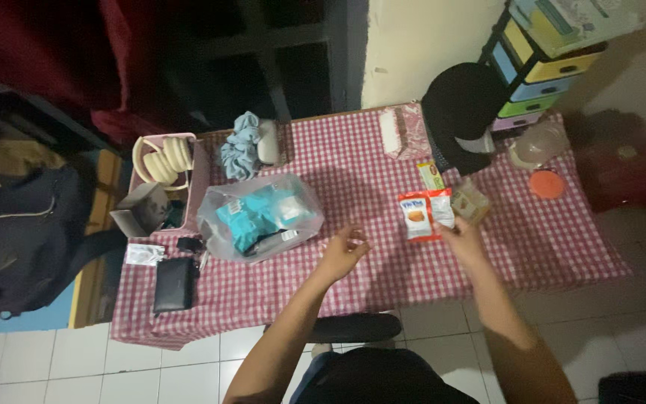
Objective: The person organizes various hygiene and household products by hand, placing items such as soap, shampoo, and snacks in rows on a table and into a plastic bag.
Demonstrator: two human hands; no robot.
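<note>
My right hand (463, 238) grips the lower edge of a red and white snack packet (420, 214) over a table with a red and white checked cloth (353, 164). My left hand (344, 251) hovers just left of it, fingers curled and apart, holding nothing. A clear plastic bag (259, 215) with teal packets inside lies to the left of that hand. A small yellowish packet (471, 200) and a green and yellow box (431, 176) sit just beyond the snack packet.
A pink basket (197, 176) with cream headphones, a blue scrunchie (239, 145), a black wallet (173, 284), a black cap (460, 112), a clear jar (538, 144) with an orange lid (547, 184), and coloured drawers (544, 69) surround the hands. A dark backpack (16, 239) stands at the left.
</note>
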